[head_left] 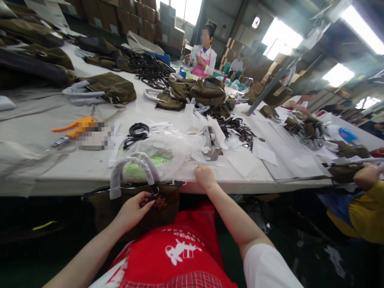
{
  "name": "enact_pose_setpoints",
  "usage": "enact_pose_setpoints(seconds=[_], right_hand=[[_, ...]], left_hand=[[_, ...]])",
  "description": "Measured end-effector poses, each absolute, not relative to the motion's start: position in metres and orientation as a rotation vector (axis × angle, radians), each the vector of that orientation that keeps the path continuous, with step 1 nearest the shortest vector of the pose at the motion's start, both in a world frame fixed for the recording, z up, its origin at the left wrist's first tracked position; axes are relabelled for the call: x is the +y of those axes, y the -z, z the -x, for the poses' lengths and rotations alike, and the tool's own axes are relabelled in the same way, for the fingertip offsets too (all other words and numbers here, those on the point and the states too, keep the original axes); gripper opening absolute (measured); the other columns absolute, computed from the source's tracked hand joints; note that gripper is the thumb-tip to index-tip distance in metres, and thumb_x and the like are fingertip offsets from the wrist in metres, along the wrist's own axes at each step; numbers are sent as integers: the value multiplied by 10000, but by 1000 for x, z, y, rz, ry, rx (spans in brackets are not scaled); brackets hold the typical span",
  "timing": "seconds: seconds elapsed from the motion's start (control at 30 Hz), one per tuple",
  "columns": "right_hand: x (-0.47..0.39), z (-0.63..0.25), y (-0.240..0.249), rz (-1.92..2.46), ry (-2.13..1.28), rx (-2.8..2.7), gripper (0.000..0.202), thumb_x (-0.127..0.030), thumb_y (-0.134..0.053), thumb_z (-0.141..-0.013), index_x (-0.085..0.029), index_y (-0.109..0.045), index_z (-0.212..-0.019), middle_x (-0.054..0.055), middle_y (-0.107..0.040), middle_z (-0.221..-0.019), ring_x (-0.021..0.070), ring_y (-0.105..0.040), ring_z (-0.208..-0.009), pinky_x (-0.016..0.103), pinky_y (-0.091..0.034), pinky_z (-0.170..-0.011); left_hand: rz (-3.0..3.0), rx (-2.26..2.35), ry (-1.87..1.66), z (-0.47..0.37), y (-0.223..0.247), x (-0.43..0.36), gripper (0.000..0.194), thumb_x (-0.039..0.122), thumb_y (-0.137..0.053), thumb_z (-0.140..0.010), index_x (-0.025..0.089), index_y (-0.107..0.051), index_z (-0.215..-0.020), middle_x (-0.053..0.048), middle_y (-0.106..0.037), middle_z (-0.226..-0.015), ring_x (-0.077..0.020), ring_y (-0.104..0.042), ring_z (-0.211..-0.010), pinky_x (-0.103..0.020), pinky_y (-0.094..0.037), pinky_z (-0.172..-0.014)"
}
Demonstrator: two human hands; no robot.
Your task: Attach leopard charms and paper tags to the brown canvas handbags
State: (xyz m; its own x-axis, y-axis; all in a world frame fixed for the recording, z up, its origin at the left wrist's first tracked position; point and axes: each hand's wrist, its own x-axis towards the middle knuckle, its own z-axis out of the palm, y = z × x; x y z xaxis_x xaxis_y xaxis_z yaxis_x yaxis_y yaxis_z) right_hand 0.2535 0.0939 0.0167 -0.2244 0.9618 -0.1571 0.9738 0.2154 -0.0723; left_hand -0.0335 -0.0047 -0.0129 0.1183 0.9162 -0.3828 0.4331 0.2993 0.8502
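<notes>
Dark olive handbag (pixel 105 204) at the bench's front edge, left of the wearer's middle; body hangs below the tabletop, wrapped handle (pixel 115 178) stands up above the edge. Left hand (pixel 136 210): thumb and forefinger pinched on a reddish-brown charm (pixel 160 203) by the bag's upper ring. Right hand (pixel 205 177): loosely curled at the front edge; cannot tell whether it grips anything. Red apron (pixel 177 250) on the wearer, white print.

Bench (pixel 75 172): pale, creased covering toward the left end. Just in from the front edge, behind the handle, crumpled clear plastic (pixel 180 150) over something green (pixel 135 170). Beyond it, a coil of black cord (pixel 139 129). Orange-handled tool (pixel 84 123) further left. Right of the plastic, loose dark straps (pixel 240 132) and white papers.

Mid-bench: piled olive bags (pixel 207 92); another olive bag (pixel 115 86) to their left. Heaped black straps (pixel 156 68) toward the far edge. More bags (pixel 33 60) fill the far left corner.

Past the far edge, a person in a pink apron (pixel 201 66). Stacked cartons (pixel 105 16) against the wall; round clock (pixel 256 22); bright windows, tube lights (pixel 361 30). Slanting metal post (pixel 270 86) rises at right. Right margin: a co-worker's yellow sleeve (pixel 367 212).
</notes>
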Motion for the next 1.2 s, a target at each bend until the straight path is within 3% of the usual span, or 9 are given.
enact_pose_setpoints(seconds=[0.13,0.27,0.4,0.47,0.53,0.63,0.77,0.93,1.2], right_hand=[[97,-257,-17,-1968,305,2452,222,-82,-468,-898,-98,-689,-886,186,-675,-981,242,-656,-901,350,-494,-804],[87,-259,-15,-1999,497,2555,176,-178,-470,-924,-148,-641,-950,91,-691,-941,176,-654,-872,293,-493,-807],[67,-248,-12,-2055,1351,2558,176,-256,-395,-945,-173,-550,-958,8,-684,-775,104,-569,-522,240,-466,-574],[55,-238,-14,-2054,1832,2430,152,-314,-436,-922,-186,-520,-924,-18,-656,-719,91,-503,-453,222,-408,-491],[42,-226,-21,-1985,2017,2364,157,-345,-495,-891,-192,-530,-888,-41,-610,-650,94,-489,-463,214,-382,-482],[26,-207,-33,-1821,1898,2492,151,-332,-556,-877,-193,-605,-846,-27,-625,-660,120,-558,-593,233,-433,-603],[16,-186,-38,-1772,1348,2707,150,-298,-591,-887,-213,-695,-819,11,-694,-770,164,-596,-777,272,-436,-764],[12,-171,-19,-1848,1384,2618,179,-224,-532,-914,-223,-711,-904,13,-719,-880,160,-633,-826,256,-453,-777],[7,-161,-7,-1914,1108,2563,204,-252,-510,-941,-220,-711,-949,42,-728,-954,185,-638,-895,276,-448,-821]], left_hand=[[-1259,1493,-626,35,5,-7,440,567,-661,-655,202,-639,-900,-64,-745,-831,-273,-696,-783,-377,-531,-753],[-1239,1520,-665,38,2,-7,410,548,-694,-637,206,-663,-861,-57,-742,-781,-264,-688,-720,-368,-531,-700],[-1264,1562,-665,35,0,-7,342,485,-704,-634,203,-671,-825,-57,-737,-779,-244,-674,-685,-350,-526,-676],[-1325,1596,-629,34,-1,-8,307,452,-681,-672,199,-668,-846,-58,-733,-793,-234,-669,-677,-343,-519,-674],[-1423,1644,-592,33,-2,-10,287,427,-649,-726,201,-665,-902,-57,-734,-833,-226,-666,-686,-337,-508,-679],[-1519,1699,-557,33,-3,-14,280,398,-620,-776,209,-662,-979,-52,-739,-883,-221,-669,-714,-329,-496,-691],[-1472,1682,-537,31,-1,-15,292,398,-669,-736,204,-685,-954,-61,-749,-881,-226,-665,-702,-322,-489,-668],[-1459,1697,-557,26,6,-11,312,487,-675,-729,216,-736,-871,-66,-755,-889,-265,-673,-822,-333,-476,-737],[-1363,1580,-609,28,15,-7,265,434,-634,-717,191,-736,-741,-39,-730,-735,-227,-641,-683,-323,-474,-693]])
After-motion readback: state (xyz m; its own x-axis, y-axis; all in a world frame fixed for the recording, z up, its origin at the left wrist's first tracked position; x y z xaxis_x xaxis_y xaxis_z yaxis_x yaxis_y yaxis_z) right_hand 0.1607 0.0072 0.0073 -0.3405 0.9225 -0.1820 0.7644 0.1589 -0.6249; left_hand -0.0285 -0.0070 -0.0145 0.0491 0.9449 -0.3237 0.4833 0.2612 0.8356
